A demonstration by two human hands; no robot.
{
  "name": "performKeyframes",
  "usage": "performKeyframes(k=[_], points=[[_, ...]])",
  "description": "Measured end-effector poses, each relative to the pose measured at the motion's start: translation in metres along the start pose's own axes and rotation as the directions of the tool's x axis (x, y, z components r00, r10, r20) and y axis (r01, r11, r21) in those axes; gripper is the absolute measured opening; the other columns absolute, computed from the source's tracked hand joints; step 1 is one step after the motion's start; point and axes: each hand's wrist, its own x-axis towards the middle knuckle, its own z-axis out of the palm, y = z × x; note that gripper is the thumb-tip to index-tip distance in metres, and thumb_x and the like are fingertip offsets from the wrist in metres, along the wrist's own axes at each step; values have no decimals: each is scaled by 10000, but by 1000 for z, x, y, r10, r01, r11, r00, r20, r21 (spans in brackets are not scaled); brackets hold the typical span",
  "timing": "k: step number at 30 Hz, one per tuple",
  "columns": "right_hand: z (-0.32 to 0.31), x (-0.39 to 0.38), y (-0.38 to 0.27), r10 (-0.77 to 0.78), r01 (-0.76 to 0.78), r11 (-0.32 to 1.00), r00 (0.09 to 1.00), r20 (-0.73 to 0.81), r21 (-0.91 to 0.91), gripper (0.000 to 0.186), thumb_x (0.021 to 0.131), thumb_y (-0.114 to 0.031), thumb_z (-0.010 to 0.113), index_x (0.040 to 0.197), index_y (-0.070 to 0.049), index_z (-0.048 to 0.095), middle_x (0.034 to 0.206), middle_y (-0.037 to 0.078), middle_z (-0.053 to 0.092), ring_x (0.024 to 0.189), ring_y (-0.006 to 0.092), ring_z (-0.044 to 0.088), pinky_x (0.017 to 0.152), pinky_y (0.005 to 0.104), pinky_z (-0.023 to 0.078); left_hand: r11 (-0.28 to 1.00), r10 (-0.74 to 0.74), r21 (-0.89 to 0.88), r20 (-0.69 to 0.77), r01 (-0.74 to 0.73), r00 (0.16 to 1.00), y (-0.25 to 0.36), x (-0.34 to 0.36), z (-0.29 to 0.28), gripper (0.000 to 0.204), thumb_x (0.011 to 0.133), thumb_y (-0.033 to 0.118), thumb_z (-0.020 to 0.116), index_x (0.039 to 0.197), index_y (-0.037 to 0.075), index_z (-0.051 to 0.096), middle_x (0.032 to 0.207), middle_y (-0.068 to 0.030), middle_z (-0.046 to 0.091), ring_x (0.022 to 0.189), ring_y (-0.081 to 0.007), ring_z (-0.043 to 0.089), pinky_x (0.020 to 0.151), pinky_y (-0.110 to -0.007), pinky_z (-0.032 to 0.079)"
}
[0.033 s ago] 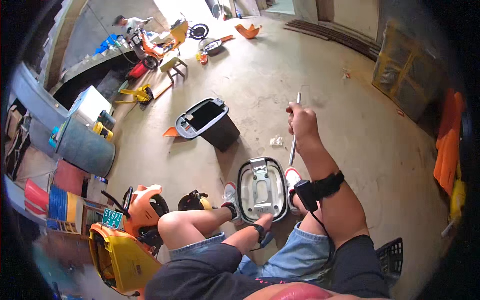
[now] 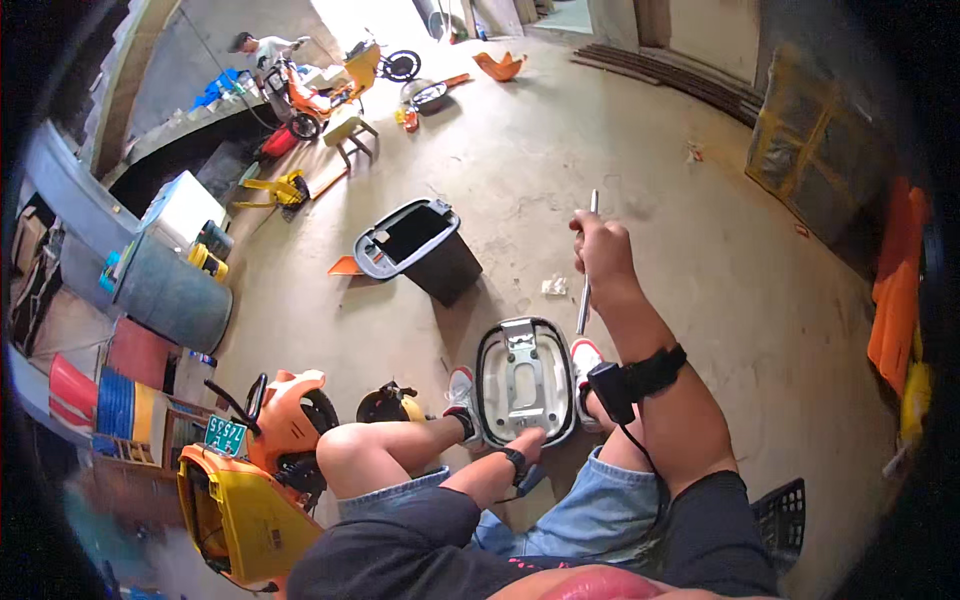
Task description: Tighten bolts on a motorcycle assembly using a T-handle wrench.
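Observation:
An upturned scooter seat (image 2: 484, 375) lies between my feet, its pale underside facing up inside a dark rim. A metal hinge plate (image 2: 519, 338) is fixed at its far end. My left hand (image 2: 529, 440) is closed at the seat's near edge, its fingertips partly hidden. Raised to the right, beyond the seat, my right hand (image 2: 604, 252) is wrapped round a long, straight silver metal rod (image 2: 583, 312). The rod stands out of the fist at both ends, its lower end near my right shoe.
Ahead left stands a black storage box (image 2: 445, 270) with a grey rim. A small clear packet (image 2: 554, 287) lies on the floor. An orange and yellow scooter body (image 2: 245, 500) is close on my left. Far left, a person (image 2: 268, 52) is beside an orange scooter (image 2: 325, 92).

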Motion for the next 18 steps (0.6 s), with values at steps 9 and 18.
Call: performKeyframes(k=[9,18], points=[[14,-11,-2,-124,75,961,977,173,266,184,838,-186,540,739,-32,525,502,-36,339,384,72,281,388,240,261,807,590,131,-141,-576,795,222,-159,-78,339,904,288,400,710,41,527,522,-52,464,413,-176,447,381,-348,357],[29,-28,-16,-174,-118,681,932,317,722,201,871,-215,519,705,-103,494,439,-47,229,375,99,176,487,257,269,478,722,-515,-230,-712,652,291,-300,-184,284,990,242,311,827,59,452,649,-8,439,485,-100,367,426,-234,318]])
